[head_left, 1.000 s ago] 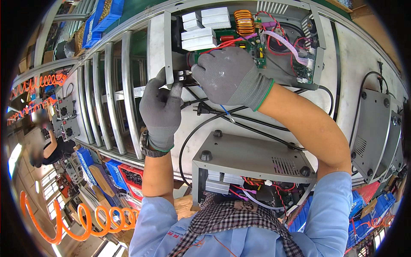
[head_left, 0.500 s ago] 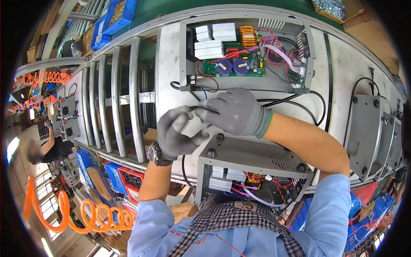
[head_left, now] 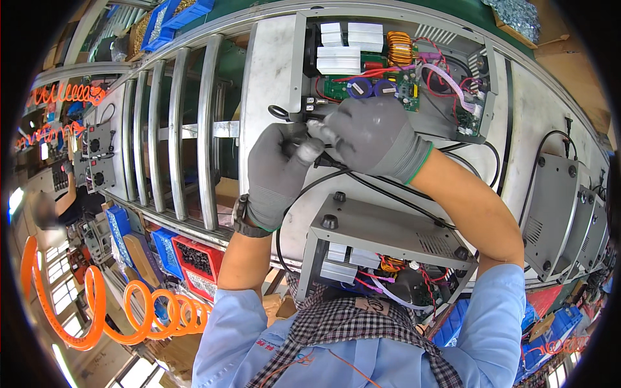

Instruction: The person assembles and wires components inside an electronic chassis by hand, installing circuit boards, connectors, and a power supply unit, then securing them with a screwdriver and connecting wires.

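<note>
Both of my hands wear grey gloves and meet at the near left corner of an open grey metal case point(head_left: 394, 126). Closed fingers of my left hand point(head_left: 278, 171) grip a black power cable point(head_left: 388, 185), which runs from under the hands to the right. My right hand point(head_left: 381, 139) pinches at the same spot, its fingertips against the left hand's. The exact part between the fingertips is hidden. Inside the case are white heatsinks point(head_left: 339, 60), a copper-wound coil point(head_left: 400, 48), a green circuit board point(head_left: 406, 90) and purple-topped capacitors point(head_left: 359, 87).
A second grey case point(head_left: 388, 226) with rubber feet stands nearest me, wiring showing on its near side. More grey cases point(head_left: 550, 207) stand at right. Metal rollers point(head_left: 210, 129) lie left, beside blue and red parts bins point(head_left: 194, 258). An orange coiled hose point(head_left: 97, 310) hangs lower left.
My hands have moved away from me, up to the case's near left corner. More black cable now shows running from beneath them to the right. The whole view has shifted slightly.
</note>
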`<action>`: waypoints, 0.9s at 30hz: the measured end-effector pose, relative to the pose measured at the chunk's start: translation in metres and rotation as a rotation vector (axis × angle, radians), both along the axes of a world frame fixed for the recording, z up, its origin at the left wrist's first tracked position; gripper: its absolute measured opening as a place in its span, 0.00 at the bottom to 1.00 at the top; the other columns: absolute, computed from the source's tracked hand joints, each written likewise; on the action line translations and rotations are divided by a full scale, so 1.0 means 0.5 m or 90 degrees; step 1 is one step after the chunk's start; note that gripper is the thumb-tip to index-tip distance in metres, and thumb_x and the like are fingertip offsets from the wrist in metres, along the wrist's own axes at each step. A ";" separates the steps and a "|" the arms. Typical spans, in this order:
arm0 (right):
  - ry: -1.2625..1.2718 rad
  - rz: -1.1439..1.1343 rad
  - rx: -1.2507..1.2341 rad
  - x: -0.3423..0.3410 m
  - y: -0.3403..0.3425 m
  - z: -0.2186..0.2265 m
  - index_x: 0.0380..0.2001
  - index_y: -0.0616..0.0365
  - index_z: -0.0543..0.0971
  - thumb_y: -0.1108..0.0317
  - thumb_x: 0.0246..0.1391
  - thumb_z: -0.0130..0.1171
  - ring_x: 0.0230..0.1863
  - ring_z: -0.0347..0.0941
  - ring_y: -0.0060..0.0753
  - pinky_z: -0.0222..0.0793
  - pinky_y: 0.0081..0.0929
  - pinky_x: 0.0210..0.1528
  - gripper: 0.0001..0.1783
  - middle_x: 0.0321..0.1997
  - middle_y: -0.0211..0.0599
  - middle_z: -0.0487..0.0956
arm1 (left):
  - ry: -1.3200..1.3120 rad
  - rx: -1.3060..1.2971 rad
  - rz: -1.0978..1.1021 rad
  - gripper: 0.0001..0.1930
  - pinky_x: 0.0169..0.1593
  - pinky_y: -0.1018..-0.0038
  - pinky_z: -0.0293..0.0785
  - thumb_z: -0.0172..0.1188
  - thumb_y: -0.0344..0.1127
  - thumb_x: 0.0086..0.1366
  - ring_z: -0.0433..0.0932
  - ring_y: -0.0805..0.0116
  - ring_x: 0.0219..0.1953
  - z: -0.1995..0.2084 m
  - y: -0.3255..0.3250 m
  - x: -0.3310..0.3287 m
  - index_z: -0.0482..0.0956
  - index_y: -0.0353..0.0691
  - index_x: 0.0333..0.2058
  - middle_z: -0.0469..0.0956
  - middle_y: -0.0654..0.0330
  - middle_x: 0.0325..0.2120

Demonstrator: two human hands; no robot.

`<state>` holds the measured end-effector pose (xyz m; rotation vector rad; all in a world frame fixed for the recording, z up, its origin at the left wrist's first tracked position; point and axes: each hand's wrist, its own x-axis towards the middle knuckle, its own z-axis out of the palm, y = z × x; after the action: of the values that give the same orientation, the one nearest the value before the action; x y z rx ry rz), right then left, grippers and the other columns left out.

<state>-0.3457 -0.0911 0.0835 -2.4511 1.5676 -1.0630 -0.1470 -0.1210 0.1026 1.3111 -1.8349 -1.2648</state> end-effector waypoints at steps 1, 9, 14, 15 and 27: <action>0.019 -0.021 0.056 -0.001 0.000 0.002 0.25 0.53 0.75 0.64 0.41 0.58 0.23 0.76 0.37 0.69 0.36 0.23 0.07 0.22 0.35 0.73 | -0.140 -0.148 -0.037 0.23 0.29 0.77 0.72 0.64 0.49 0.61 0.73 0.75 0.22 -0.003 -0.002 0.006 0.76 0.29 0.35 0.77 0.59 0.22; 0.143 -0.052 0.138 0.001 -0.003 0.019 0.27 0.56 0.74 0.63 0.47 0.55 0.24 0.77 0.39 0.69 0.39 0.25 0.09 0.24 0.38 0.74 | -0.096 -0.243 0.001 0.31 0.29 0.80 0.75 0.69 0.37 0.56 0.78 0.75 0.28 -0.022 -0.037 -0.007 0.68 0.27 0.53 0.76 0.54 0.39; 0.142 -0.062 0.114 -0.002 0.000 0.021 0.28 0.56 0.74 0.62 0.46 0.56 0.24 0.77 0.39 0.70 0.39 0.26 0.10 0.25 0.38 0.74 | -0.135 -0.269 -0.003 0.30 0.32 0.79 0.74 0.68 0.33 0.55 0.75 0.75 0.26 -0.024 -0.038 -0.022 0.69 0.30 0.55 0.74 0.56 0.39; 0.146 -0.062 0.117 -0.001 -0.001 0.023 0.29 0.56 0.74 0.62 0.46 0.57 0.25 0.77 0.39 0.70 0.39 0.26 0.10 0.25 0.38 0.74 | -0.135 -0.259 0.001 0.28 0.31 0.80 0.73 0.67 0.31 0.55 0.74 0.76 0.26 -0.026 -0.038 -0.022 0.70 0.30 0.54 0.75 0.57 0.37; 0.143 -0.075 0.099 0.000 0.002 0.012 0.29 0.54 0.74 0.66 0.37 0.60 0.25 0.73 0.37 0.68 0.35 0.28 0.12 0.27 0.36 0.71 | -0.126 -0.175 0.042 0.20 0.27 0.82 0.69 0.63 0.28 0.55 0.70 0.81 0.21 -0.017 -0.044 -0.029 0.75 0.32 0.48 0.73 0.65 0.21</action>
<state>-0.3458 -0.0901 0.0896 -2.4696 1.8029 -0.6650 -0.1616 -0.1431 0.0942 1.3684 -1.9991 -0.8370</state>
